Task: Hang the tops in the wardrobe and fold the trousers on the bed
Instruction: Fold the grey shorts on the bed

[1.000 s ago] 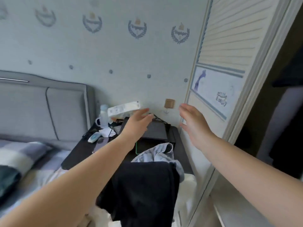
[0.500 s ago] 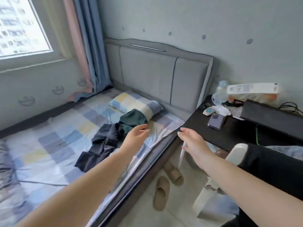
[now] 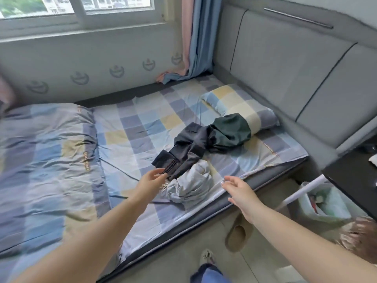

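A heap of clothes lies on the checked bed (image 3: pixel 130 127): a dark grey garment (image 3: pixel 189 146) in the middle, a dark green garment (image 3: pixel 230 129) against the pillow, and a pale grey garment (image 3: pixel 191 184) bunched near the bed's edge. My left hand (image 3: pixel 151 182) reaches out with fingers extended, its tips at the dark grey garment's ribbed end. Over the bed's edge, my right hand (image 3: pixel 240 193) hovers just right of the pale garment, fingers relaxed and holding nothing.
A checked pillow (image 3: pixel 240 105) lies by the grey headboard (image 3: pixel 285 64). A folded duvet (image 3: pixel 44 152) covers the bed's left part. A black bedside table (image 3: pixel 355 176) and a bin (image 3: pixel 322 205) stand at right. A slipper (image 3: pixel 236 237) lies on the floor.
The view swung from the wardrobe and bedside table round to the bed. Both hands, empty throughout, now reach towards the heap of clothes, the left one arriving at the dark grey garment.
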